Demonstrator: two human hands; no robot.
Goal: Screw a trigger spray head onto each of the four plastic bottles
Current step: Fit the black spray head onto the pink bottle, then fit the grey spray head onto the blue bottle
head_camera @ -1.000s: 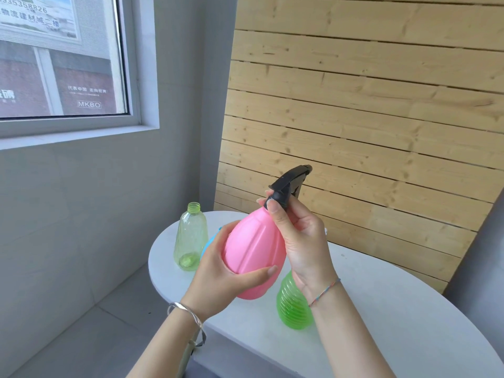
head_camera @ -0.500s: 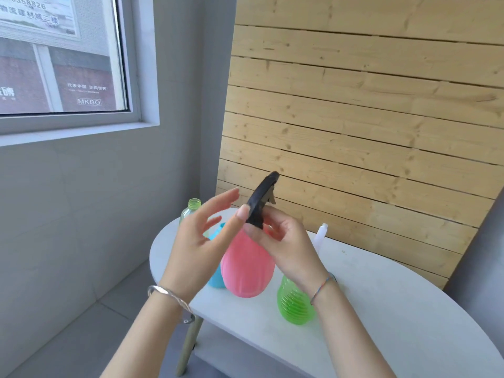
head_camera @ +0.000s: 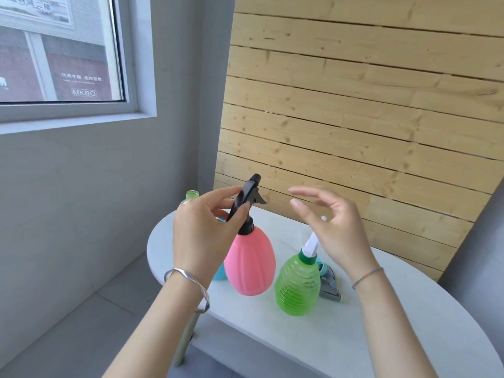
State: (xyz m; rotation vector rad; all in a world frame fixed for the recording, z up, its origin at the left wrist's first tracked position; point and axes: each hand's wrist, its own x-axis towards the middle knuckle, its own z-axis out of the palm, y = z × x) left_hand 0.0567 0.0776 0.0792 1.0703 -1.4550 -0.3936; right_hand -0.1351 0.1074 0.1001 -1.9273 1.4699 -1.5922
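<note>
A pink bottle (head_camera: 252, 266) stands on the white table (head_camera: 387, 331) with a black trigger spray head (head_camera: 246, 199) on its neck. My left hand (head_camera: 207, 230) pinches that black head between thumb and fingers. My right hand (head_camera: 331, 222) hovers open to the right of it, touching nothing. A ribbed green bottle (head_camera: 298, 286) with a white and green spray head (head_camera: 311, 245) stands right of the pink one. A pale green bottle's open neck (head_camera: 191, 195) shows behind my left hand. A blue bottle (head_camera: 219, 272) is mostly hidden behind my left wrist.
A teal and metal spray part (head_camera: 328, 282) lies on the table behind the ribbed green bottle. A wooden plank wall (head_camera: 354, 118) rises behind the table. A grey wall with a window (head_camera: 60, 50) is at the left, with grey floor (head_camera: 81, 323) below.
My right hand has let go of the black spray head and moved off to the right, open. My left hand has closed on the head. The pink bottle now stands on the table.
</note>
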